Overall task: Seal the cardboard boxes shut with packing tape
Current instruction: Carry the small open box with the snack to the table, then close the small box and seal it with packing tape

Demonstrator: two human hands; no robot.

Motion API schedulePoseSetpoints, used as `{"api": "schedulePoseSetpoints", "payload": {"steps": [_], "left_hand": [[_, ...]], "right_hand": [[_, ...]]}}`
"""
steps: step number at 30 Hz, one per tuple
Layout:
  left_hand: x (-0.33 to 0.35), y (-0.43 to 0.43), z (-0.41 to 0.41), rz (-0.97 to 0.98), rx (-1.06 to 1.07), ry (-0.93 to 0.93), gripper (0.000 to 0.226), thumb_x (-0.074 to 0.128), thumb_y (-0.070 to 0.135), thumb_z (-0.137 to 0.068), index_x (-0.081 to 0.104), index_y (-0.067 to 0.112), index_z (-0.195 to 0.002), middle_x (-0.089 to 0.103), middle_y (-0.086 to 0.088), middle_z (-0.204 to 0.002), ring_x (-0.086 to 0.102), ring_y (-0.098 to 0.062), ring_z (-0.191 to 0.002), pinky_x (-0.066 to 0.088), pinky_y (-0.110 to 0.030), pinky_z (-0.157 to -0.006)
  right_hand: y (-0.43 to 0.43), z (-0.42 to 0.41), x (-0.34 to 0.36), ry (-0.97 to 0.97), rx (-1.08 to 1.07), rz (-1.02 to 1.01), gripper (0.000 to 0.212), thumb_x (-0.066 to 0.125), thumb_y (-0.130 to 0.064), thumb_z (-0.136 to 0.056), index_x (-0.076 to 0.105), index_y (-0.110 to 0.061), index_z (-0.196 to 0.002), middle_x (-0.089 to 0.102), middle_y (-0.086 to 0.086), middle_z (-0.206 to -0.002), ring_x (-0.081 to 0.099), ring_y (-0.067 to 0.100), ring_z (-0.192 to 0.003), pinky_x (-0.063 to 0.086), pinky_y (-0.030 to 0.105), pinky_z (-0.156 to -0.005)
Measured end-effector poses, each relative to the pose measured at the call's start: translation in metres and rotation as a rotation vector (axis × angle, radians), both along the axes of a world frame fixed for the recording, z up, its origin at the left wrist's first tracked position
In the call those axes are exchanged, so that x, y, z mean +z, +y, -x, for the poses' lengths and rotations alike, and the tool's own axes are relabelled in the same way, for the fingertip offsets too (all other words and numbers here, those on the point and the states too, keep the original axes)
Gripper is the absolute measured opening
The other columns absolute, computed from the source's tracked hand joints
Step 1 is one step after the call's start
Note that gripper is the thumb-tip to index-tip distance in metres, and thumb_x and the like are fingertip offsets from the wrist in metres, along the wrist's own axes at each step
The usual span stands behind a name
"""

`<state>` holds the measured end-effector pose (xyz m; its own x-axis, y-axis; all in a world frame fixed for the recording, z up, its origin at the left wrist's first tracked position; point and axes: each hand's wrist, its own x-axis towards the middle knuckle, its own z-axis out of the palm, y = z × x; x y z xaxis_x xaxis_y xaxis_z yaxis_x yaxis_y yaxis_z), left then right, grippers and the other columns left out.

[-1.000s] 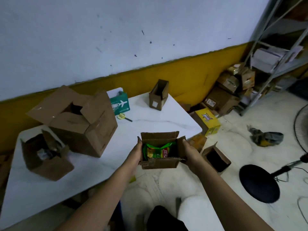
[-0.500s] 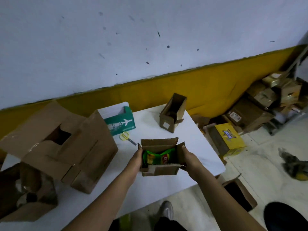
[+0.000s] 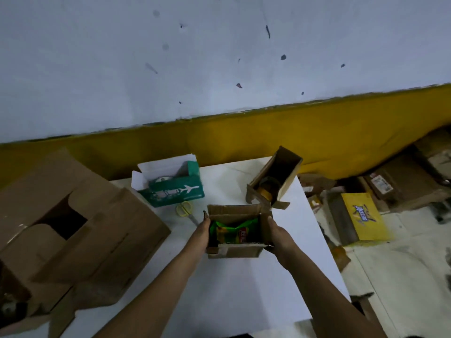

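Early stage. Left hand and right hand grasp sides of small box. Flaps open, green packet showing, no tape on. Likely tape roll at 1 o'clock, untouched.

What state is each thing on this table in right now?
Small box: flaps open, unsealed.
Snack packet: inside that box.
Left hand: holds its left side.
Right hand: grips its right side.
Large box: flaps partly folded, hole showing.
Green carton: lid up.
Narrow box: top open.

On the table: four brown boxes, one green carton, one scissors — two hands.
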<state>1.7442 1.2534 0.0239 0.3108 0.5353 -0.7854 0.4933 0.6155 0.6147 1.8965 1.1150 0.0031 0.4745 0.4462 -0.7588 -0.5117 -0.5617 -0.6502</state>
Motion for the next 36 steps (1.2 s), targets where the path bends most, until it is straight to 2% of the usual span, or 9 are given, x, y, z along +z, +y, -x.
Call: {"api": "schedulePoseSetpoints", "payload": {"steps": [3,10,17,21,26,28,30,32,36], "left_hand": [[-0.014,0.014,-0.001,0.036,0.047,-0.008,0.056,0.028,0.049,-0.106,0.053,0.011,-0.139,0.057,-0.014,-0.139,0.055,-0.032,-0.126,0.046,-0.038,-0.103],[-0.02,0.028,0.0,0.078,0.011,-0.069,0.056,0.028,0.049,-0.106,0.055,0.012,-0.136,0.06,-0.011,-0.134,0.057,-0.03,-0.124,0.047,-0.033,-0.093],[-0.026,0.012,-0.014,0.065,-0.045,-0.092,0.055,0.025,0.048,-0.107,0.054,0.014,-0.139,0.056,-0.011,-0.14,0.054,-0.028,-0.127,0.045,-0.031,-0.095],[-0.027,-0.009,-0.025,0.043,-0.012,-0.062,0.053,0.028,0.05,-0.106,0.054,0.019,-0.139,0.057,-0.01,-0.14,0.056,-0.027,-0.125,0.046,-0.037,-0.105],[-0.023,-0.052,-0.05,0.031,0.074,-0.028,0.058,0.026,0.056,-0.104,0.055,0.019,-0.138,0.058,-0.012,-0.139,0.056,-0.031,-0.125,0.046,-0.039,-0.105],[-0.018,-0.075,-0.059,0.027,0.103,-0.016,0.057,0.025,0.052,-0.105,0.053,0.015,-0.139,0.057,-0.013,-0.139,0.054,-0.031,-0.127,0.044,-0.036,-0.102],[-0.019,-0.098,-0.065,0.003,0.112,0.007,0.058,0.026,0.054,-0.105,0.053,0.016,-0.139,0.057,-0.012,-0.138,0.055,-0.03,-0.126,0.045,-0.035,-0.102],[-0.025,-0.118,-0.067,-0.033,0.12,0.011,0.059,0.029,0.058,-0.102,0.054,0.02,-0.14,0.058,-0.011,-0.139,0.057,-0.029,-0.123,0.044,-0.043,-0.108],[-0.032,-0.146,-0.065,-0.085,0.157,-0.035,0.061,0.036,0.062,-0.098,0.056,0.021,-0.14,0.062,-0.007,-0.134,0.06,-0.025,-0.117,0.046,-0.046,-0.106]], "right_hand": [[0.014,-0.002,-0.005,-0.006,0.028,0.005,0.064,0.031,-0.059,-0.099,0.045,-0.011,-0.139,0.05,0.012,-0.143,0.052,0.031,-0.126,0.046,0.04,-0.103],[0.025,-0.002,0.003,-0.071,0.027,0.018,0.059,0.029,-0.059,-0.099,0.047,-0.014,-0.133,0.048,0.012,-0.146,0.048,0.032,-0.131,0.041,0.043,-0.109],[0.009,-0.015,0.013,-0.094,0.002,0.053,0.062,0.03,-0.057,-0.099,0.042,-0.013,-0.14,0.044,0.013,-0.15,0.046,0.032,-0.134,0.041,0.042,-0.11],[-0.009,-0.029,0.009,-0.068,0.027,0.039,0.064,0.033,-0.061,-0.096,0.041,-0.017,-0.142,0.042,0.009,-0.152,0.046,0.03,-0.134,0.042,0.041,-0.109],[-0.048,-0.06,-0.002,-0.029,0.1,0.001,0.064,0.035,-0.061,-0.095,0.038,-0.019,-0.143,0.041,0.007,-0.152,0.047,0.029,-0.133,0.043,0.041,-0.107],[-0.067,-0.075,-0.005,-0.022,0.146,-0.006,0.063,0.034,-0.058,-0.096,0.039,-0.018,-0.145,0.041,0.008,-0.152,0.047,0.028,-0.132,0.044,0.04,-0.107],[-0.084,-0.089,-0.009,0.006,0.17,-0.024,0.056,0.035,-0.051,-0.1,0.04,-0.016,-0.143,0.043,0.009,-0.15,0.047,0.029,-0.132,0.044,0.042,-0.109],[-0.1,-0.099,-0.011,0.035,0.16,-0.037,0.049,0.037,-0.046,-0.102,0.046,-0.014,-0.138,0.047,0.011,-0.146,0.05,0.028,-0.127,0.044,0.043,-0.109],[-0.123,-0.116,-0.022,0.017,0.151,-0.058,0.039,0.042,-0.047,-0.1,0.052,-0.016,-0.121,0.056,0.011,-0.135,0.055,0.024,-0.114,0.047,0.041,-0.106]]}}
